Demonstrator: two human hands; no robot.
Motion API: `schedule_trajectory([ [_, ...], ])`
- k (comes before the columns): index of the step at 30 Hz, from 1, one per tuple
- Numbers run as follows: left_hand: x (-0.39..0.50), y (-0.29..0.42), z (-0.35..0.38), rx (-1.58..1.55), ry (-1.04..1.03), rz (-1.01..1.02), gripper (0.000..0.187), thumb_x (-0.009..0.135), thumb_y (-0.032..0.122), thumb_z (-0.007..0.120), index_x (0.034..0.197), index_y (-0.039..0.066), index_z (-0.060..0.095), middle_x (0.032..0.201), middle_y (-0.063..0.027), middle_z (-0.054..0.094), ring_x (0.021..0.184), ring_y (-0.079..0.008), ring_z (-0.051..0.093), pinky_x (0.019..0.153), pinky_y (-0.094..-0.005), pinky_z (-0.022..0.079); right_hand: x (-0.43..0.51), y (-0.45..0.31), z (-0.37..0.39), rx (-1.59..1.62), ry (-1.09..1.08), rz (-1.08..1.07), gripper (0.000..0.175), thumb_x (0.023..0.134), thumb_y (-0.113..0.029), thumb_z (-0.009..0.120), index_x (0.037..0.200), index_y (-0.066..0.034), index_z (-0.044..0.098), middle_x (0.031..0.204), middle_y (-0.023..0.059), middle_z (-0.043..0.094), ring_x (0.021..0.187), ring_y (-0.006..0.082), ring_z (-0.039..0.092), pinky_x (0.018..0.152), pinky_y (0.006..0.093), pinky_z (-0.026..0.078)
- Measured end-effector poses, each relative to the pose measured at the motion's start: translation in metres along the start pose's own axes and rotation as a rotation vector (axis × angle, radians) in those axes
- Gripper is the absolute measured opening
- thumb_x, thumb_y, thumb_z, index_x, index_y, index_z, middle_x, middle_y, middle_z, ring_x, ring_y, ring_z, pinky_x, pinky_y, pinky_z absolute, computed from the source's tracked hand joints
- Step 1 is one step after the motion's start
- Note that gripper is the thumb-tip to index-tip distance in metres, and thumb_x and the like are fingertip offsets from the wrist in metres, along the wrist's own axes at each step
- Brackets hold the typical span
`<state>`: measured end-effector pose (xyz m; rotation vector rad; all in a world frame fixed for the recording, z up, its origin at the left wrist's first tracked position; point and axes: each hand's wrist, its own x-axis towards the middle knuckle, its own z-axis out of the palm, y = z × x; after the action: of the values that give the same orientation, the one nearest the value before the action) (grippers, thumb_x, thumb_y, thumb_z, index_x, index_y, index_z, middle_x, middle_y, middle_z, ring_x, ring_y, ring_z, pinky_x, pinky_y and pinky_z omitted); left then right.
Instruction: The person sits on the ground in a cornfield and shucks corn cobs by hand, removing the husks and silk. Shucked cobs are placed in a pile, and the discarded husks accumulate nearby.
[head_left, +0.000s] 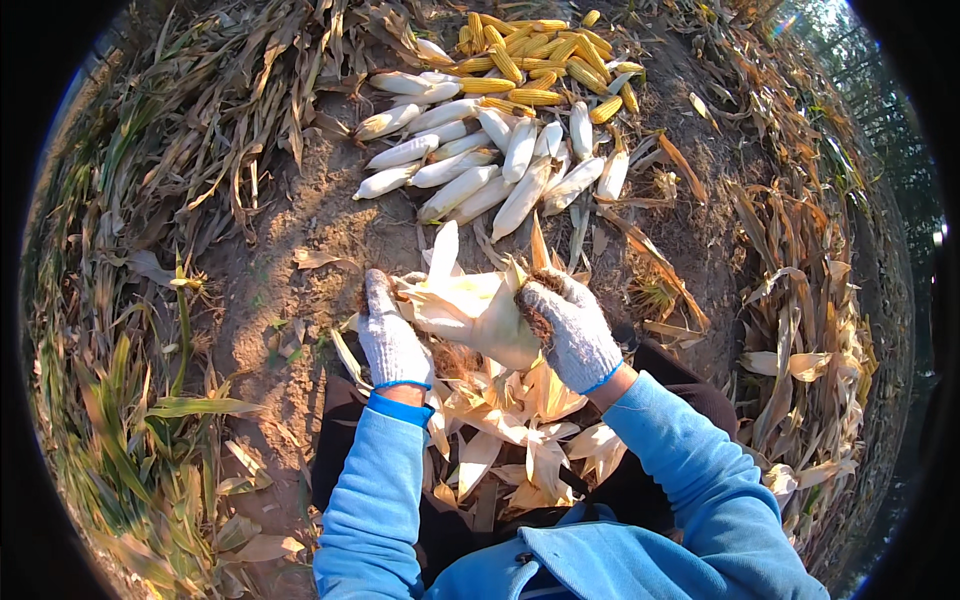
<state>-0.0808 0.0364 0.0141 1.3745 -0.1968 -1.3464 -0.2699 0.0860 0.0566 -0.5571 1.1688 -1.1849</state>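
Note:
Both of my hands wear whitish knit work gloves with blue cuff edges. Between them is an ear of corn in pale husk (487, 319), its husk leaves partly spread. My left hand (390, 330) grips its left end, thumb uppermost. My right hand (570, 322) closes on the husk at the other end, with brown silk against the glove. How much of the ear is bare cannot be told. Just beyond lie several ears in whitish husk (457, 187), and behind those a heap of bare yellow corn cobs (525, 56).
Loose pale husks (525, 450) lie between my legs, close to my body. Dry corn stalks and leaves are piled along the left (142, 187) and the right (795, 360). Brown soil (270, 300) shows between them. A green stalk (182, 337) stands at left.

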Motion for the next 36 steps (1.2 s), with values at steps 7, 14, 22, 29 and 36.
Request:
schedule_trajectory([
  [7,-0.010,-0.008,-0.002,0.023,-0.058,0.118,0.044,0.099,0.046,0.059,0.100,0.003,0.067,0.092,-0.0067,0.066,0.082,-0.0178,0.065,0.071,-0.0323,0.053,-0.012,-0.003,0.017,-0.816,-0.201,-0.326,0.047,0.088,-0.016,0.076,0.129,-0.0025,0.057,0.114,0.0114,0.064,0.102,0.0181,0.065,0.088,0.0301,0.053],
  [14,-0.025,-0.009,0.005,0.076,-0.148,0.143,0.040,0.099,0.044,0.062,0.094,0.004,0.066,0.088,-0.0055,0.067,0.074,-0.0134,0.062,0.062,-0.0267,0.049,-0.006,0.005,0.028,-0.924,-0.165,-0.511,0.017,0.081,-0.011,0.076,0.094,-0.0031,0.068,0.092,0.0143,0.066,0.081,0.0297,0.066,0.074,0.0388,0.052],
  [22,-0.005,-0.004,-0.009,0.043,-0.031,0.079,0.040,0.096,0.045,0.066,0.093,0.005,0.064,0.087,-0.0035,0.064,0.074,-0.0121,0.059,0.061,-0.0291,0.048,-0.009,-0.007,0.031,-0.563,-0.137,-0.094,0.013,0.088,-0.005,0.070,0.100,-0.0040,0.067,0.088,0.0031,0.067,0.081,0.0105,0.063,0.073,0.0271,0.053],
  [29,-0.035,-0.010,0.000,0.282,-0.313,0.352,0.029,0.102,0.029,0.060,0.105,0.001,0.064,0.096,-0.0059,0.065,0.088,-0.0135,0.059,0.080,-0.0290,0.048,-0.003,0.007,0.025,-1.045,-0.171,-0.394,0.023,0.086,-0.008,0.072,0.108,-0.0025,0.065,0.097,0.0088,0.068,0.088,0.0222,0.066,0.082,0.0329,0.054],
  [36,-0.040,-0.005,0.010,0.277,-0.453,0.516,0.024,0.101,0.017,0.060,0.119,0.001,0.060,0.111,-0.0083,0.064,0.101,-0.0167,0.060,0.092,-0.0304,0.047,-0.005,-0.008,0.028,-0.296,-0.125,-0.012,0.015,0.091,-0.007,0.070,0.103,-0.0013,0.065,0.095,0.0027,0.067,0.083,0.0068,0.060,0.072,0.0236,0.052],
])
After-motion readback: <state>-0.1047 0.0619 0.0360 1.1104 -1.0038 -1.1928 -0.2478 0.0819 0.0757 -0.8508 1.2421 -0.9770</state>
